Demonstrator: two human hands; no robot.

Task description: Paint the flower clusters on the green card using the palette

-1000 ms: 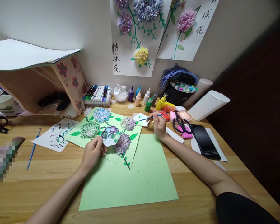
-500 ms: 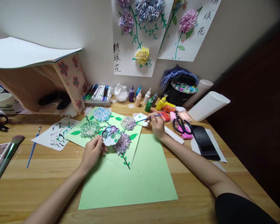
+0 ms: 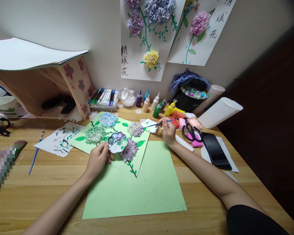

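My left hand (image 3: pixel 100 158) is closed on the edge of a flower-shaped paint palette (image 3: pixel 117 142), whose wells carry purple and green smears. It hovers over a light green sheet with raised paper flowers (image 3: pixel 143 153) in blue, green and purple, with painted leaves and stems. Between the fingers of my right hand (image 3: pixel 168 132) is a thin blue paintbrush (image 3: pixel 153 125). The brush tip meets the sheet's right corner, by a green leaf near the upper right purple flower (image 3: pixel 136 129). A larger plain green sheet (image 3: pixel 137 199) lies underneath.
Paint bottles (image 3: pixel 157 110), a marker set (image 3: pixel 104 99) and a black pen bag (image 3: pixel 189 98) line the wall. Black scissors (image 3: pixel 192 133) and a phone-like black object (image 3: pixel 215 150) lie at right. Left are a paint-marked paper (image 3: pixel 60 140), another brush (image 3: pixel 35 156) and a large brush (image 3: pixel 19 147).
My right hand and the brush have shifted slightly to the right. The palette in my left hand stays nearly in place. The whole view has moved a little.
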